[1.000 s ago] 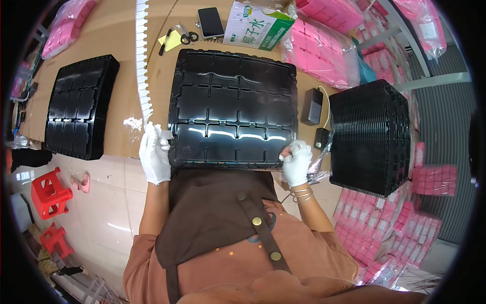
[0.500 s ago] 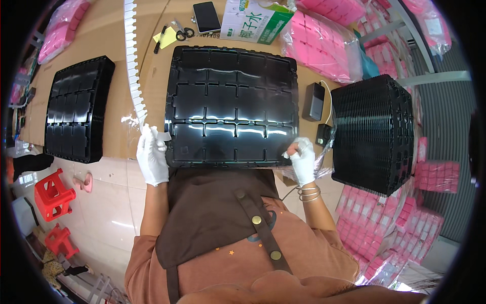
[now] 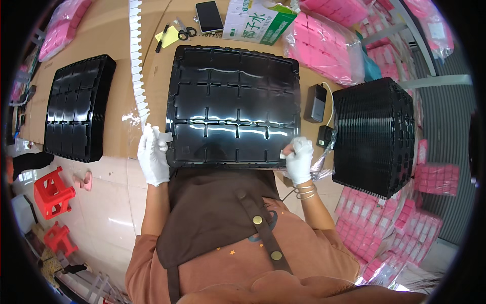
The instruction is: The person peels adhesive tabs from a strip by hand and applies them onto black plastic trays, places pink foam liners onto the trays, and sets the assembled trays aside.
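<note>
A black plastic tray (image 3: 233, 109) with shallow moulded compartments lies before me, glossy under the light. My left hand (image 3: 153, 157), in a white glove, is closed at the tray's near left corner on the lower end of a long white strip of labels (image 3: 135, 61). A small white tab (image 3: 166, 137) sticks out from those fingers over the tray's edge. My right hand (image 3: 299, 159), gloved with bare fingertips showing, is pinched at the near right corner. It holds a small white label (image 3: 282, 154) against or just above the tray; I cannot tell which.
Tall stacked black trays (image 3: 372, 137) stand at the right, a lower stack (image 3: 78, 109) at the left. A power bank (image 3: 316, 103), phone (image 3: 209, 16), scissors (image 3: 186, 33), yellow note (image 3: 169, 38), carton piece (image 3: 258, 21) and pink wrapped packs (image 3: 324, 45) lie around the tray.
My right hand has shifted slightly left over the tray's near right corner, and the white label at its fingertips shows more. My left hand stays nearly in place. The whole view has shifted slightly.
</note>
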### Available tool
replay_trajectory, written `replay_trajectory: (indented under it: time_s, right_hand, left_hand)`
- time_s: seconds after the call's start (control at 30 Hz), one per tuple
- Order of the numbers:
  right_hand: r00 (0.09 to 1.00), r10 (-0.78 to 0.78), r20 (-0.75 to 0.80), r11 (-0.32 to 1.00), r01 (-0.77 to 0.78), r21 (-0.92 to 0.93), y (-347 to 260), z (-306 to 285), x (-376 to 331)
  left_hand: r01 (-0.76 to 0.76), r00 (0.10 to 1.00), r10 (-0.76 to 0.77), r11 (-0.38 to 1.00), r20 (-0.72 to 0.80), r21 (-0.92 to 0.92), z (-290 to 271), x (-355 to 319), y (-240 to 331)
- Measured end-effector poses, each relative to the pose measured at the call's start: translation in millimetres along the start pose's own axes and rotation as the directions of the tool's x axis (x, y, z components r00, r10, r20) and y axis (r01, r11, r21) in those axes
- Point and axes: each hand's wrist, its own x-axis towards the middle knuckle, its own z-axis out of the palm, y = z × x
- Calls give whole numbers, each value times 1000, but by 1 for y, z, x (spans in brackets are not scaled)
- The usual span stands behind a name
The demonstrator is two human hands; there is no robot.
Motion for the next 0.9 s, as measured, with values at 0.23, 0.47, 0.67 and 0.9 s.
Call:
replay_trajectory:
  time_s: [0.23, 0.47, 0.67, 0.9]
  right_hand:
    - [961, 277, -12, 686, -189, 702, -19, -61, 58]
    - [909, 74, -411, 652, 268, 710, -60, -45, 294]
    - [978, -25, -208, 971, 73, 227, -7, -20, 417]
    - [959, 210, 192, 900, -112, -422, 142, 77, 355]
  left_hand:
    - [-159, 986, 96, 798, 138, 582, -53, 28, 33]
    - [-236, 949, 225, 37, 222, 971, -50, 31, 48]
    - [-251, 905, 380, 116, 191, 961, -98, 13, 62]
    - [-140, 923, 384, 309, 11, 941, -118, -9, 64]
